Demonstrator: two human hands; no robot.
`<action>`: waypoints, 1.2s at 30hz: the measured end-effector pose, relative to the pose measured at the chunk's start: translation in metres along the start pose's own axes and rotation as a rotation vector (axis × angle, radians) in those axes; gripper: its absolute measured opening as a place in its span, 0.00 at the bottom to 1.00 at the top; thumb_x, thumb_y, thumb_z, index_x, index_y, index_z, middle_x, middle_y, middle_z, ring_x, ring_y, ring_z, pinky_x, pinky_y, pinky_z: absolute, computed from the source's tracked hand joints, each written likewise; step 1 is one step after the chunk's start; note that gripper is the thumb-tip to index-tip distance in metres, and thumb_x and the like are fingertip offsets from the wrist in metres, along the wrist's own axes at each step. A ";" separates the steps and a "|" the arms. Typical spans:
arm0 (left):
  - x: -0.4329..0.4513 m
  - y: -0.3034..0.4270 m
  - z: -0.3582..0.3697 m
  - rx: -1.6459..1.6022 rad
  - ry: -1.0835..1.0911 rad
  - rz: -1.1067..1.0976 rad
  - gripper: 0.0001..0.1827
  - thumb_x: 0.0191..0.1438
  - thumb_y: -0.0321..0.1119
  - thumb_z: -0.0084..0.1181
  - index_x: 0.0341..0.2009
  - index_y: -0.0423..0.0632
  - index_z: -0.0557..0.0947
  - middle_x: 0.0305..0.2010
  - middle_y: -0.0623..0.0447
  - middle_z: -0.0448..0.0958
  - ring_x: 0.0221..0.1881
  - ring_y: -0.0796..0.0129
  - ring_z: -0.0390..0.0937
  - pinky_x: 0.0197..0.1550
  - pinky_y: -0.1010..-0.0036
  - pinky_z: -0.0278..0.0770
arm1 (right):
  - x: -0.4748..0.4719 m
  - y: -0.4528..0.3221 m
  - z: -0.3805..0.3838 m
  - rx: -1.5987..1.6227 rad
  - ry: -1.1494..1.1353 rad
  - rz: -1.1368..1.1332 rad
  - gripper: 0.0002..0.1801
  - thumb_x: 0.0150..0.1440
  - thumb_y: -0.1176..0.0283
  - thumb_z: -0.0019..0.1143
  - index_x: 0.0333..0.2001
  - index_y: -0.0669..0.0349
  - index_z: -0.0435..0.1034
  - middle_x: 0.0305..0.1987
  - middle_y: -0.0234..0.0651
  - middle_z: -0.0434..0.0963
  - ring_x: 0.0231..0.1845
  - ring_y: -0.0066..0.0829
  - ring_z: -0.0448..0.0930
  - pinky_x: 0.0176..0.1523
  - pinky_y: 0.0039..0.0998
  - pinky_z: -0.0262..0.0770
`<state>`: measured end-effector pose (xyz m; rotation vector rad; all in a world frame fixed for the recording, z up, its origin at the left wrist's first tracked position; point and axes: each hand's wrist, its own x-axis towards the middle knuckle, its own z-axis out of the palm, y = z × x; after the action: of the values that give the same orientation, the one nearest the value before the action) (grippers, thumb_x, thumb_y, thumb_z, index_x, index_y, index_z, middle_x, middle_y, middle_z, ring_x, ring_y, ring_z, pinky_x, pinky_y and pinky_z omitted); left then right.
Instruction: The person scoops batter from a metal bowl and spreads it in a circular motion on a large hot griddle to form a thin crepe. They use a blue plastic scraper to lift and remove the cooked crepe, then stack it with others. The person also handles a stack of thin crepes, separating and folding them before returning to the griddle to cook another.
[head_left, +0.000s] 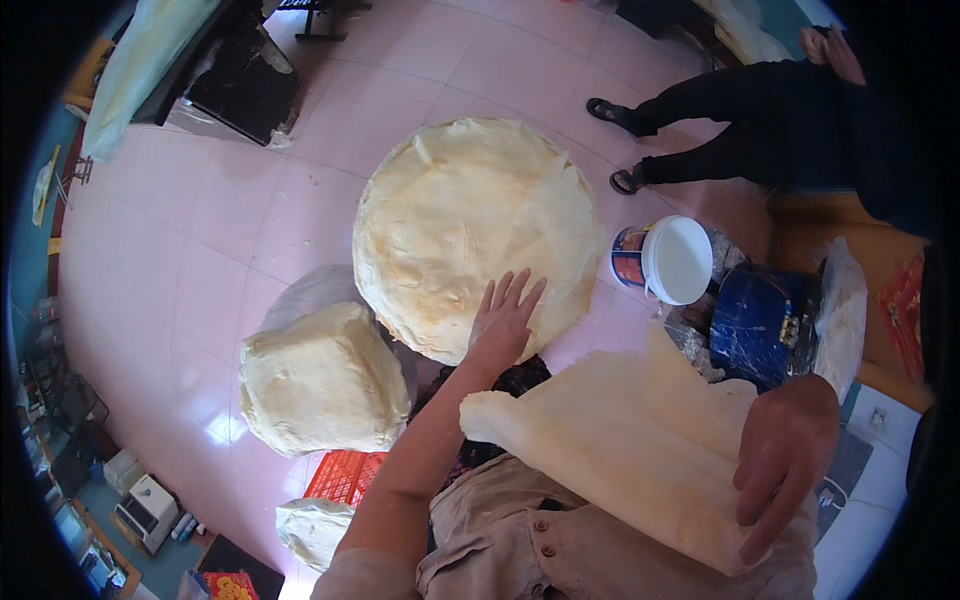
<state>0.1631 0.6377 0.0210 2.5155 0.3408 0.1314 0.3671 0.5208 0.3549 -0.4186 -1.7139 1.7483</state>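
A large round stack of thin, pale yellow sheets (450, 217), possibly thin flatbread, lies in front of me. My left hand (502, 319) rests palm down on its near right part, fingers spread and holding nothing. A single limp sheet (622, 442) hangs across my lap and the front of my shirt. At its right end, my right hand (787, 450) pinches its edge. Left of the round stack sits a smaller, folded block of similar sheets (322, 379).
An open white bucket (677, 259) stands right of the stack, beside a blue drum (757, 322). A person in dark clothes (787, 127) is at upper right. Lower left are a red plastic crate (343, 476) and another pale piece (315, 529). A dark cabinet (240, 82) stands upper left.
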 end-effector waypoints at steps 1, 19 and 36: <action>0.011 -0.007 0.011 0.081 -0.080 -0.055 0.41 0.48 0.30 0.59 0.67 0.56 0.60 0.64 0.46 0.65 0.66 0.50 0.60 0.65 0.55 0.59 | -0.005 0.000 0.003 -0.004 0.008 0.009 0.21 0.60 0.74 0.49 0.58 0.57 0.69 0.37 0.27 0.75 0.27 0.19 0.77 0.21 0.19 0.68; -0.016 -0.107 0.039 -0.054 0.841 -0.698 0.14 0.50 0.24 0.57 0.44 0.41 0.78 0.37 0.48 0.75 0.40 0.57 0.71 0.46 0.62 0.70 | -0.050 0.014 0.014 0.074 0.083 0.048 0.19 0.62 0.74 0.50 0.57 0.58 0.71 0.40 0.29 0.79 0.31 0.22 0.80 0.25 0.20 0.74; 0.101 -0.126 0.024 0.343 0.077 -0.302 0.38 0.51 0.32 0.58 0.67 0.60 0.62 0.75 0.51 0.45 0.74 0.50 0.41 0.72 0.51 0.43 | -0.108 0.034 0.041 0.114 0.223 0.060 0.15 0.63 0.75 0.48 0.52 0.59 0.74 0.41 0.31 0.81 0.33 0.25 0.82 0.28 0.21 0.77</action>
<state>0.2372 0.7521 -0.0690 2.7590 0.8306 0.0530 0.4133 0.4228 0.3028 -0.5947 -1.4515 1.7597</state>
